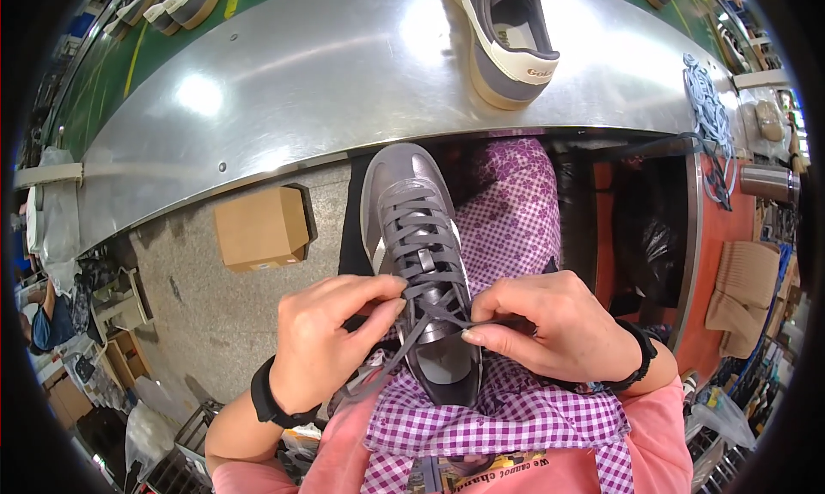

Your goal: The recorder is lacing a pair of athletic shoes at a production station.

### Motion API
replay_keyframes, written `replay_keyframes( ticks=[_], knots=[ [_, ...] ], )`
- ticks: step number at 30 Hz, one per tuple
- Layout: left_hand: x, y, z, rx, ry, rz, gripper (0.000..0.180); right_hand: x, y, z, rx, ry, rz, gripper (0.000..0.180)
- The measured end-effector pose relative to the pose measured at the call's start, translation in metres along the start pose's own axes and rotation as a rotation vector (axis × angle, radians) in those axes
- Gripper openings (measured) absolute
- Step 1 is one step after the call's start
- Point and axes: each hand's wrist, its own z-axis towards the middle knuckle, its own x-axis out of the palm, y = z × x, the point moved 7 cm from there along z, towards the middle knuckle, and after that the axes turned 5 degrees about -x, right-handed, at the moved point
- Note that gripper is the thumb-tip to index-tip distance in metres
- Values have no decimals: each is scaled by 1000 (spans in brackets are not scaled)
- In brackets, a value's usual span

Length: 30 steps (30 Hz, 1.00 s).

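A dark grey and silver sneaker (pixel 404 165) rests over my lap, its toe pointing away from me and its heel near my waist. Grey shoelaces (pixel 414 214) criss-cross up its front, and their loose ends cross over the tongue near the ankle opening. On the left of the shoe, my left hand (pixel 322 335) is closed, thumb and forefinger pinching a lace. My right hand (pixel 550 326) pinches another stretch of lace at the shoe's right side. A purple checked apron (pixel 507 219) lies beneath the shoe.
A metal bench edge (pixel 301 107) runs across in front of me, bearing a second grey and white sneaker (pixel 516 64). Pale blue laces (pixel 709 103) hang at the right end. A cardboard box (pixel 258 227) sits on the floor at left. More shoes (pixel 185 4) stand on the green belt beyond.
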Motion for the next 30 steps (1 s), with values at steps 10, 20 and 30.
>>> replay_keyframes(
  ticks=[10,20,30],
  knots=[
    [-3,-25,9,313,-71,375,33,7,2,2,-14,37,-1,17],
    [-5,-23,15,358,193,161,20,10,0,0,10,97,-28,20],
    [9,-34,-16,497,-122,588,19,8,7,-2,-75,34,-14,10]
  ],
)
